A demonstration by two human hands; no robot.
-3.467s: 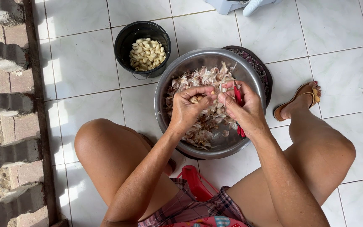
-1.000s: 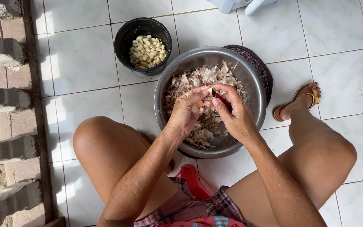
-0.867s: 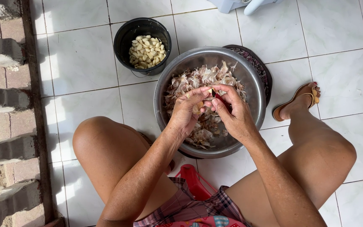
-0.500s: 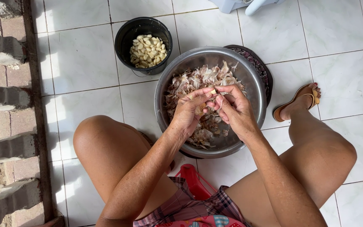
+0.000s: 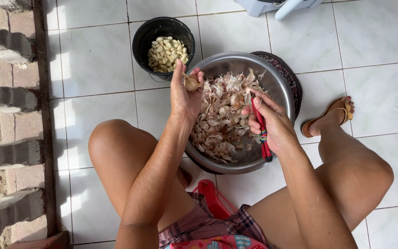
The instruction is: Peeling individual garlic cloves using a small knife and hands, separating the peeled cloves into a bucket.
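White glossy floor tiles (image 5: 383, 41) surround a seated person. Nearest, the right hand (image 5: 272, 124) grips a red-handled knife (image 5: 261, 133) over a round steel bowl (image 5: 279, 85) of papery garlic skins. The left hand (image 5: 185, 92) pinches a garlic clove (image 5: 192, 84) beside a black pot (image 5: 144, 34) of smooth peeled cloves.

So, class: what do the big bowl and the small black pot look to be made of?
Big bowl: metal, probably stainless steel; its grey wall is shiny and throws back the light. Small black pot: likely plastic; matte, even black, thin rim, though the look alone leaves this open.
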